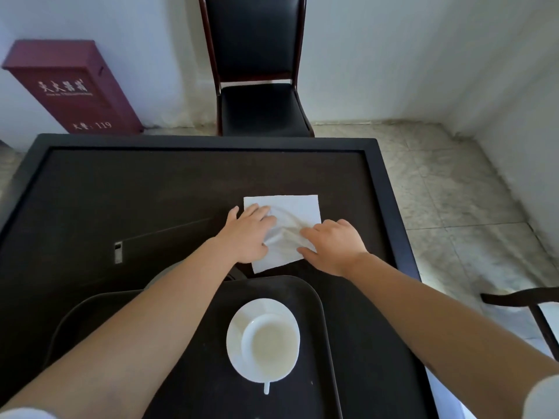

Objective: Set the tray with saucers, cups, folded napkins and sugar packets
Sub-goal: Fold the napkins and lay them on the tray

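Observation:
A white paper napkin [298,211] lies on the dark table, just beyond the tray. My left hand [248,234] lies flat on its left part with the fingers spread. My right hand [334,246] rests on its right side, and the fingers bunch the paper into creases at the middle. Nearer to me sits a black tray [305,290]. On it stands a white cup [269,344] on a white saucer [234,334], with the cup's handle pointing toward me. My left forearm crosses over the tray's left part.
The dark table [121,189] has a raised rim. A flat dark item with a small white label [118,252] lies left of my left arm. A black chair [260,107] stands behind the table, a red fire cabinet [72,86] at the far left.

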{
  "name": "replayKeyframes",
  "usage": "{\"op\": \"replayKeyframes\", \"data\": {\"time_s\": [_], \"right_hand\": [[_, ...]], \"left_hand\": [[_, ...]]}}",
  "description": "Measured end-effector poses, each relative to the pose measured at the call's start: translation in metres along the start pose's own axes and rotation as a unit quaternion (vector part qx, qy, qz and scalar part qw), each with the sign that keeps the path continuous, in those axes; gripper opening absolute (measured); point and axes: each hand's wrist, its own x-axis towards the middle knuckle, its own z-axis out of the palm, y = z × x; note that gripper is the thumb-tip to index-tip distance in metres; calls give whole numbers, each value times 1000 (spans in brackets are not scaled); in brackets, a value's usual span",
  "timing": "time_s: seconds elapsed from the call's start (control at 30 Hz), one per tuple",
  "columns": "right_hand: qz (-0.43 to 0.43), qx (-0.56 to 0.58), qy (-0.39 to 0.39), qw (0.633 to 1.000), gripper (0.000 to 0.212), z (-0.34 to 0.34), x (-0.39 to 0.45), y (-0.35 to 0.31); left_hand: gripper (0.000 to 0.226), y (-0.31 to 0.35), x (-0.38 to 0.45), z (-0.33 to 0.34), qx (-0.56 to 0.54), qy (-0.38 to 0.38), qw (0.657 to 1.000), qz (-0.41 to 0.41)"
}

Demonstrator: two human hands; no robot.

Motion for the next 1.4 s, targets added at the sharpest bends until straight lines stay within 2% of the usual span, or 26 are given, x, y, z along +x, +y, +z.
{"op": "replayKeyframes", "data": {"time_s": [0.13,0.23,0.33,0.43,0.53,0.6,0.7,0.77,0.83,0.9,0.97,1.07,1.13,1.23,1.3,1.4], "right_hand": [[114,78,41,990,40,6,15,4],[224,186,42,956,50,15,30,9],[270,214,35,938,61,24,43,12],[290,219,36,931,64,28,51,14],[302,242,23,922,57,26,57,16],[309,267,6,913,43,22,60,18],[311,303,-5,901,28,17,62,21],[306,364,-1,880,27,16,59,27],[301,445,-13,843,41,11,54,32],[282,454,-36,845,45,8,51,34],[261,440,-58,857,28,7,50,33],[237,489,-68,837,19,6,39,30],[214,493,-67,840,19,8,28,29],[192,508,-59,837,38,8,12,24],[192,533,-54,822,49,6,5,22],[216,576,-37,787,45,4,1,18]], "left_hand": [[72,-15,5,-3,-15,-24,999,23],[77,-22,7,-4,-75,-24,997,19],[72,-23,11,-1,-159,34,986,-36],[65,-22,24,1,-172,104,975,-94],[64,-21,41,-4,-137,111,977,-123],[62,-21,51,-8,-103,96,981,-132],[41,-20,56,-9,-67,112,984,-119],[24,-20,54,-7,-76,147,981,-100],[16,-21,49,-4,-95,166,978,-83],[13,-21,41,-5,-113,181,974,-73],[9,-20,30,-6,-119,192,972,-66],[12,-21,10,-11,-117,170,977,-43],[12,-21,-4,-12,-115,145,983,-15],[9,-20,-25,-10,-99,123,987,26],[19,-16,-35,-7,-82,110,990,38],[32,-13,-43,-3,-101,101,989,27]]}}
